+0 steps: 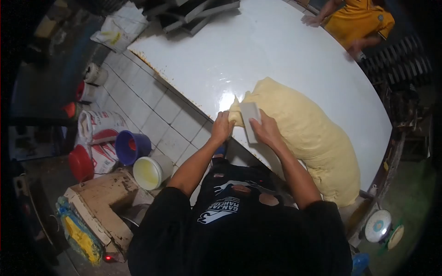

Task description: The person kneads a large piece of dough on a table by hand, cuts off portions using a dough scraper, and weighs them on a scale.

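A long, thick mass of pale yellow dough [306, 126] lies along the near side of the white table [202, 60]. My right hand [267, 129] grips a flat, light grey dough scraper [250, 120], its blade standing at the left end of the dough. On the other side of the scraper, my left hand [223, 126] is closed on a small piece of dough [236, 115]. Whether that piece is fully separate from the big mass cannot be told, since the scraper hides the join.
Dark metal pans [191, 16] are stacked at the table's far left. Across the table stands a person in a yellow shirt [357, 23], hands near the edge. A blue bucket [132, 146], a white bucket [152, 171] and sacks [103, 126] stand at left; a scale [378, 225] is at lower right.
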A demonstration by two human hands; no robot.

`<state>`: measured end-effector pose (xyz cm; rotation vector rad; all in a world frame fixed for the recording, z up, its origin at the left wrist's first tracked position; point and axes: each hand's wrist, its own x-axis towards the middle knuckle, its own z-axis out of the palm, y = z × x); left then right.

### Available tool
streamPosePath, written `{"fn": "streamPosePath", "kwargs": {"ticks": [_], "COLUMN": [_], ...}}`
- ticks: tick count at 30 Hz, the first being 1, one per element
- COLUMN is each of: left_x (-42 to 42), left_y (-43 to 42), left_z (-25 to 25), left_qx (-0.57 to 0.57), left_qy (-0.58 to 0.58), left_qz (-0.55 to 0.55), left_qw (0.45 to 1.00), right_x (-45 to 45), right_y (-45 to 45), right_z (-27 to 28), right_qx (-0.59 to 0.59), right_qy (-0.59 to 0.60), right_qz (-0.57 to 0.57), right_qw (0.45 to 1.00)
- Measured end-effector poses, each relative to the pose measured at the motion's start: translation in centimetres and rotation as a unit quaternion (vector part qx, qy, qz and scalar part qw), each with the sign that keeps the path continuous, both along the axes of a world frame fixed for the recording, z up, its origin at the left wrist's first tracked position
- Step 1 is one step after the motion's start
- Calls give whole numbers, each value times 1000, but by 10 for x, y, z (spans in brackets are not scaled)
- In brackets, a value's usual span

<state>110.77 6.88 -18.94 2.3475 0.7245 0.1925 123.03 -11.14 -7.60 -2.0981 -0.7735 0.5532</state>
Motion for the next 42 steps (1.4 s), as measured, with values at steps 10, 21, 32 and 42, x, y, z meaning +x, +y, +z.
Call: {"fn": "streamPosePath", "kwargs": {"ticks": [10, 21, 32, 42], "left_x": [-20, 94, 257, 230], "left_y": [43, -5, -578, -993], "left_z": [-13, 77, 353, 408], "left_qx": [-225, -297, -395, -207], "left_qy": [-59, -207, -225, -368], "left_qz": [172, -216, -656, -793], "left_qw": [957, 907, 603, 438], "right_x": [-25, -67, -116, -167], "right_y": [129, -108, -421, -542], "right_z": [-97, -47, -14, 77], "right_qx": [-165, -3, 8, 107], "right_qy": [-100, 127, 6, 86], "right_qz": [53, -252, -533, -693], "right_qw": [980, 959, 846, 708]}}
